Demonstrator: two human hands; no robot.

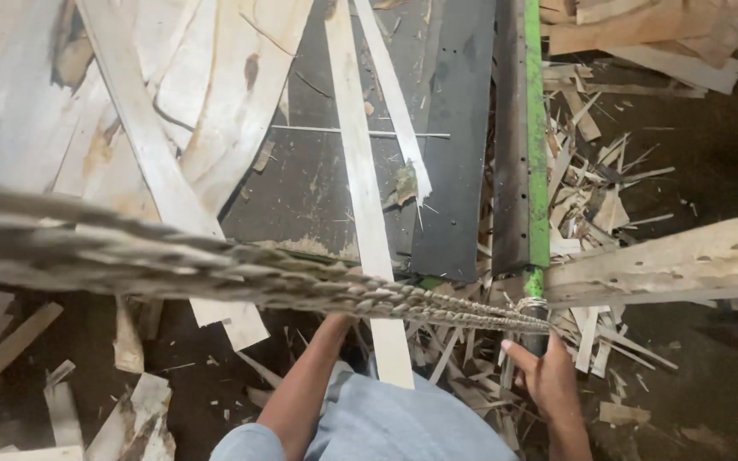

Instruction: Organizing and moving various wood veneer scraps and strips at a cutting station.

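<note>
A thick stack of thin wood veneer sheets (172,256), seen edge-on, crosses the view from the left and tapers to a point at the right. My left forearm (309,376) reaches up under the stack, which hides the hand. My right hand (548,376) is curled around a dark upright bar (536,341) just below the stack's tip. That bar sits at the near end of a long green machine rail (536,154).
A dark machine bed (459,171) carries loose veneer strips (365,171) and wide pale sheets (130,111) at the left. A pale wooden plank (676,260) juts in from the right. Splinters and offcuts (591,196) litter the dark floor. My blue-clad lap (395,427) is at the bottom.
</note>
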